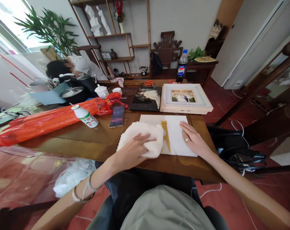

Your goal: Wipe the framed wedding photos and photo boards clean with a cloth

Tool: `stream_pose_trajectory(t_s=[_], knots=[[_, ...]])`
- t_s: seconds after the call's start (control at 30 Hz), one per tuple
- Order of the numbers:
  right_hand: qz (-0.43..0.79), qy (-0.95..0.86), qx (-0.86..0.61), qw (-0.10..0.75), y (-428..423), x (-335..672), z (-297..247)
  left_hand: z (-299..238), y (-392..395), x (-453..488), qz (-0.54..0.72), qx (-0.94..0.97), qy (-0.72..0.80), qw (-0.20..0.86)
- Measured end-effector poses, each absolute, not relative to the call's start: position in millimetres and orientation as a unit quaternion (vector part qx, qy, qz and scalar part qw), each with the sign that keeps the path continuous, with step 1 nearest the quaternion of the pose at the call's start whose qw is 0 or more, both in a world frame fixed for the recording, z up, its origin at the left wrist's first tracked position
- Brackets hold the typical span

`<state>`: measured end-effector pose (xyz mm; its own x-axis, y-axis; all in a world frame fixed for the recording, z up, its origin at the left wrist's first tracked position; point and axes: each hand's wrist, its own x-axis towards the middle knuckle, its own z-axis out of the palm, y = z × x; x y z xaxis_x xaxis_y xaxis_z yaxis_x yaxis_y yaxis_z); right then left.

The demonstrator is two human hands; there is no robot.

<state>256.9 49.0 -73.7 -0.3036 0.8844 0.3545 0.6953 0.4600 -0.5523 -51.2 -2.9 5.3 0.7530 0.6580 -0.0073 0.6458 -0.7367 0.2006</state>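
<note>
My left hand (135,149) lies on top of a fluffy white cloth (151,131), its fingers spread over the pile. This cloth covers the left part of a flat white sheet or board (178,134) at the table's near edge. On the sheet's right side rests my right hand (194,139), palm down, fingers stretched out, with a ring on one finger. Between the two hands a narrow yellow strip (166,134), wider at its far end, lies on the sheet; its exact kind is unclear.
Behind the sheet are a dark photo panel (147,98) and a white framed photo (202,97). Orange-handled scissors (149,83) and a cola bottle (182,67) stand farther back. Leftward are a phone (117,115), a white bottle (84,115) and a long red-wrapped bundle (51,119).
</note>
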Motion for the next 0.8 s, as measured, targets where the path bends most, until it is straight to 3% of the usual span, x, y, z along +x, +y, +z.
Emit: stream_pose_trajectory(t_s=[0.23, 0.57, 0.8], knots=[[0.15, -0.792, -0.491, 0.33, 50, 257, -75, 9, -5, -58, 0.038, 0.932, 0.341, 0.115], [0.147, -0.791, -0.498, 0.324, 50, 257, -75, -15, 89, -40, 0.07, 0.923, 0.377, 0.019], [0.15, -0.79, -0.49, 0.337, 50, 257, -77, -8, 81, -37, 0.051, 0.924, 0.379, -0.001]])
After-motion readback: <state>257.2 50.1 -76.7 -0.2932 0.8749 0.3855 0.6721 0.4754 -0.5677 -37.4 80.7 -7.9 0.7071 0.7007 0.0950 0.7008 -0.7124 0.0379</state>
